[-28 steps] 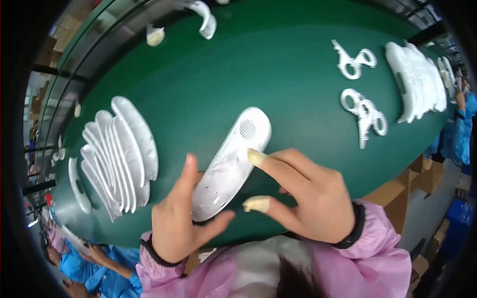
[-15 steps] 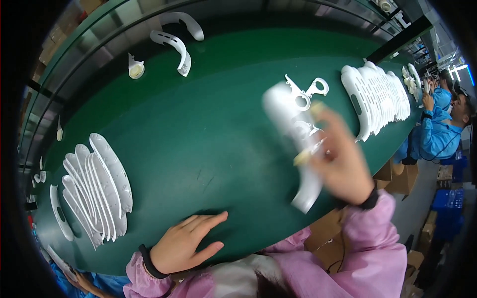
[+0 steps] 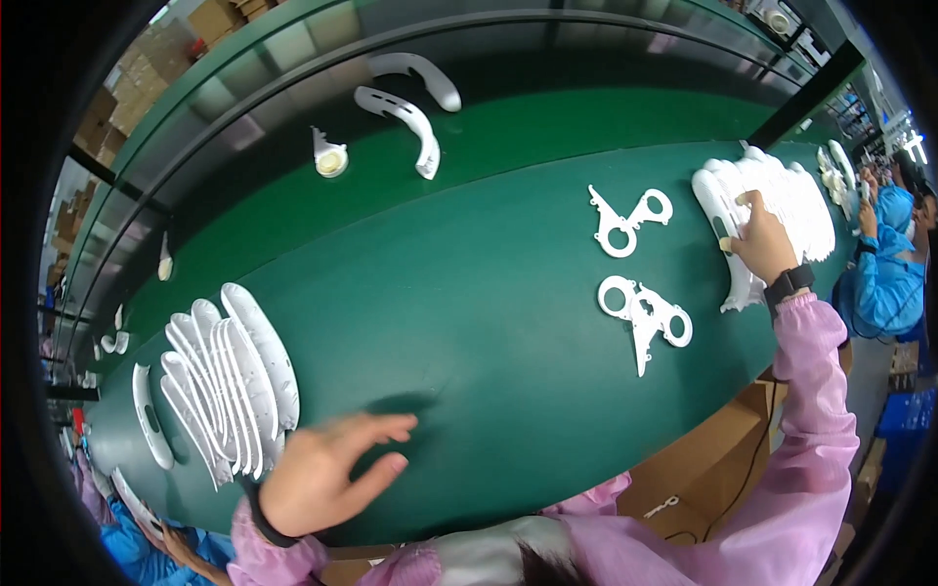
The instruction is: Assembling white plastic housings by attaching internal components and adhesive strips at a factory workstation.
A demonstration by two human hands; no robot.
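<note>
- Right hand [image 3: 767,244], half curled, rests at the nearest long white cover [image 3: 711,198] of the right-hand pile [image 3: 816,220]; the thumb touches its side by a slot. Whether the grip is firm, I cannot tell.
- That cover stands at the pile's left end, on the green table [image 3: 469,342]. It looks like thin, stiff plastic: probably light, smooth, a little slippery and easily scratched. Pinching its long edges should suit best.
- Left hand [image 3: 327,479], fingers spread and holding nothing, hovers over the table, beside the left-hand pile [image 3: 230,381].
- Counts: one pile of covers on each side, too tightly overlapped to number; two flat groups of white ring parts [image 3: 635,317], each showing two rings; two curved white pieces [image 3: 420,127] at the back; one small part with a yellowish disc [image 3: 330,159]; one lone slotted strip [image 3: 149,415], far left.
</note>
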